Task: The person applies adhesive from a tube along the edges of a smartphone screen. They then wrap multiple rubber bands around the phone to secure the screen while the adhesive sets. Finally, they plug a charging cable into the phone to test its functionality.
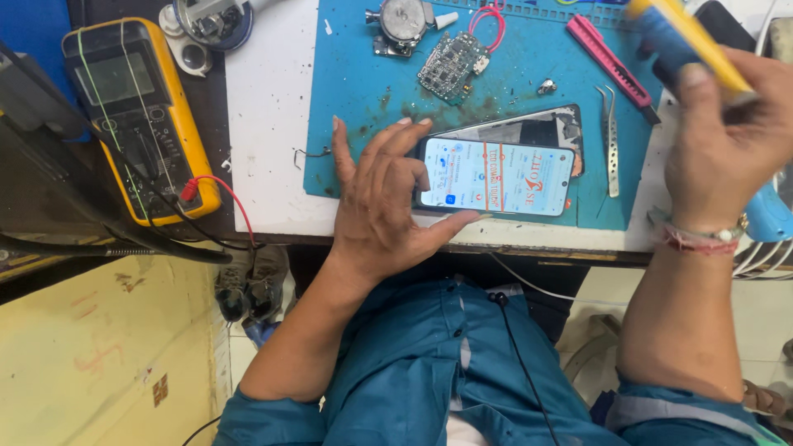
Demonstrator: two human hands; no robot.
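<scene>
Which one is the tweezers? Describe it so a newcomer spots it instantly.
Start at the blue work mat. Just right of the lit phone under the left hand lie the tweezers, pointing up and down. They are thin bare metal, unlike the pink tool above.

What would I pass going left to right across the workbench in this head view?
Yellow multimeter → left hand → lit smartphone → metal tweezers → right hand, which grips a yellow and blue tool.

Bright even light, blurred raised right hand (727,140)
</scene>
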